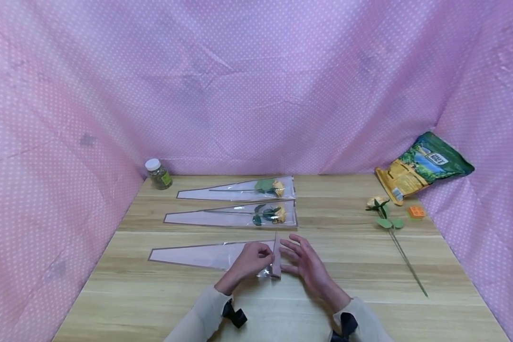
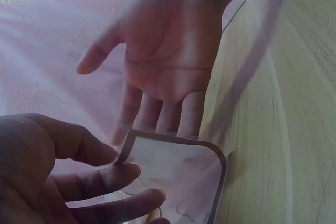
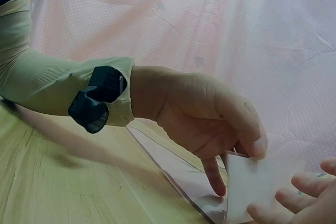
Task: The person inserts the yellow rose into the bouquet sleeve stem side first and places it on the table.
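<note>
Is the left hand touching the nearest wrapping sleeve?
Touching: the right wrist view shows the left hand with its thumb on the raised end of the sleeve.

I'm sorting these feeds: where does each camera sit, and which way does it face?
Head: worn on the head, facing forward and down over the table; left hand, right hand and both forearms show.
Left wrist: worn there, facing the upright end of the wrapper; the left hand's fingers show in front, the right palm beyond.
Right wrist: worn there, facing across to the left hand; right fingers show at lower right.
Shared: both wrist views show both hands and the wrapper.
</note>
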Tool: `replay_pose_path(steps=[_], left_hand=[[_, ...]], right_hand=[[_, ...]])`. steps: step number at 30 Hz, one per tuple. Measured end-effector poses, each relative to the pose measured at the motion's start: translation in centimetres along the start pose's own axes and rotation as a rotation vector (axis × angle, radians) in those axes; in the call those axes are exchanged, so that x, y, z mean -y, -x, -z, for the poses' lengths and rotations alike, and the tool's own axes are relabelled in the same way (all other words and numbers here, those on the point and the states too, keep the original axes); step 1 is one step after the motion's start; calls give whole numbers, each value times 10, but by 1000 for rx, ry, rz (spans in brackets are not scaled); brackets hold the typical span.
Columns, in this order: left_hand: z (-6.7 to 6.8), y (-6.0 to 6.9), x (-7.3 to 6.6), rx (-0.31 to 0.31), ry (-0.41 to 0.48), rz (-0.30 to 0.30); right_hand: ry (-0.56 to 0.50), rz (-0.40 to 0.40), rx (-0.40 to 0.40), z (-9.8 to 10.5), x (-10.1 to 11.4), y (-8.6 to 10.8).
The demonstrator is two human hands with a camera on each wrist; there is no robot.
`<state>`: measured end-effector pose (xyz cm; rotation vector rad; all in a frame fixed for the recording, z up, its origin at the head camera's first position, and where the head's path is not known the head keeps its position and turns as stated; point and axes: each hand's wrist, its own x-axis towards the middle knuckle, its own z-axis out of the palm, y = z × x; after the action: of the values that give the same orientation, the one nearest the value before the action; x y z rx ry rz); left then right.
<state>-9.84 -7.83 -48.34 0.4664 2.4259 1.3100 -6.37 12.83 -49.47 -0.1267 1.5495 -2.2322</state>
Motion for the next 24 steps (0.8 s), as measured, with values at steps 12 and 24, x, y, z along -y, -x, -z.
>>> replay_pose_path(steps=[12,24], left_hand=[[-4,-3,7,-13,75,43],[-14,-13,17,8,152,15]], right_hand=[[111,-96,-213,-4,-4,-9],[369,-81,-359,-19,-6,-23]])
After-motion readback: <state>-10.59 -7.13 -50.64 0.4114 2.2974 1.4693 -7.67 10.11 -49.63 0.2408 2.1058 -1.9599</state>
